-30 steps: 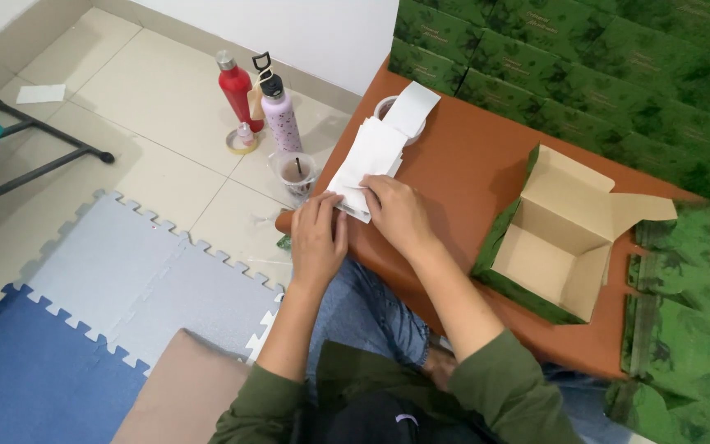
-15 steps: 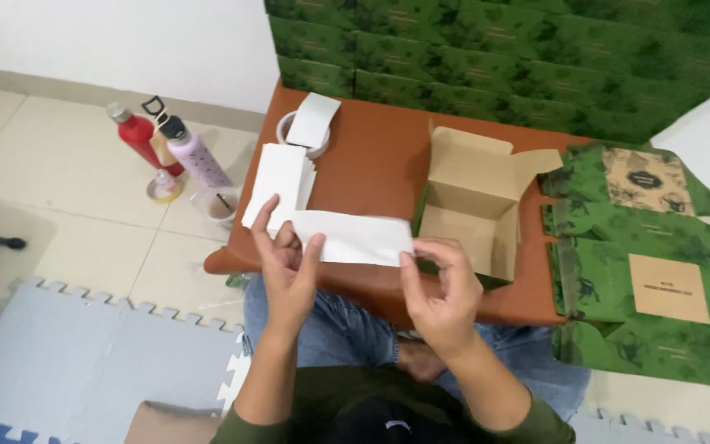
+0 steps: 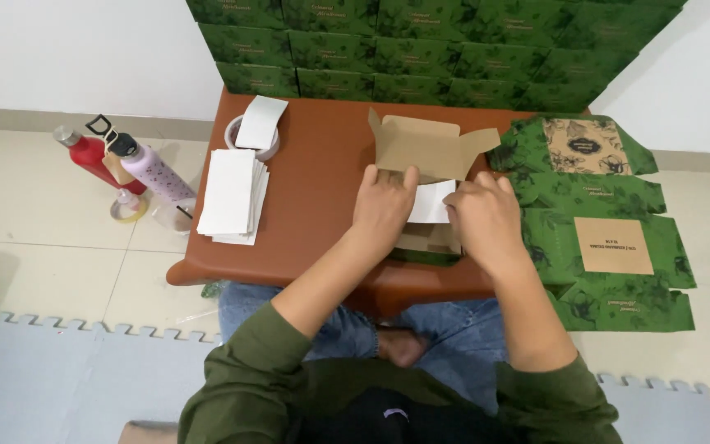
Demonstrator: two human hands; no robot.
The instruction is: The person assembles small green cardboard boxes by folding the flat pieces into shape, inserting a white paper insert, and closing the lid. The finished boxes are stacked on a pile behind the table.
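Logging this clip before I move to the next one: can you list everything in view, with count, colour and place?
table: one, brown, low, centre
open box: one, plain brown inside, green outside, on the table under both hands
white sheet: one, held over the open box
paper stack: one, white, table's left part
tape roll: one, white, behind the paper stack
flat boxes: several, green, unfolded, right of the table
stacked boxes: many, green, along the wall
bottles: two, red and pale purple, on the floor at left
floor mat: grey-blue foam tiles, bottom
left hand: on the sheet's left edge
right hand: on the sheet's right edge
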